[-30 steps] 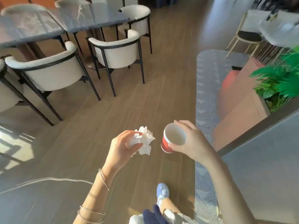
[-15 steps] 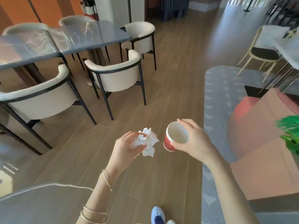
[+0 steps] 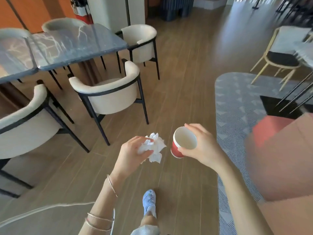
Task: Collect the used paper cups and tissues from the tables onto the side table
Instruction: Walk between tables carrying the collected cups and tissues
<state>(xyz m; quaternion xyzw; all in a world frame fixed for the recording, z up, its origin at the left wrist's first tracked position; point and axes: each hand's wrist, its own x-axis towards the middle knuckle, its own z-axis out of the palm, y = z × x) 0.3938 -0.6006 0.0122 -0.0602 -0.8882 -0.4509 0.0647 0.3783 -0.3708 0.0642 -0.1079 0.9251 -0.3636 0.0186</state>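
Pinching one crumpled tissue (image 3: 156, 146) between thumb and fingers, the left hand (image 3: 131, 154) hangs over the wooden floor (image 3: 177, 82) just beside — not touching — the right hand (image 3: 204, 147), whose curled fingers and thumb grip one red paper cup (image 3: 183, 139), its open mouth tilted toward the camera.

Crumpled paper tissue (image 3: 155, 146), glossy marble table (image 3: 76, 46)

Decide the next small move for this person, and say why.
Probably a step forward with both items held as they are. The left hand grips a crumpled tissue, the right hand holds the red cup, and both hang over the floor, with no surface beneath to set them on. Which table is the side table cannot be told.
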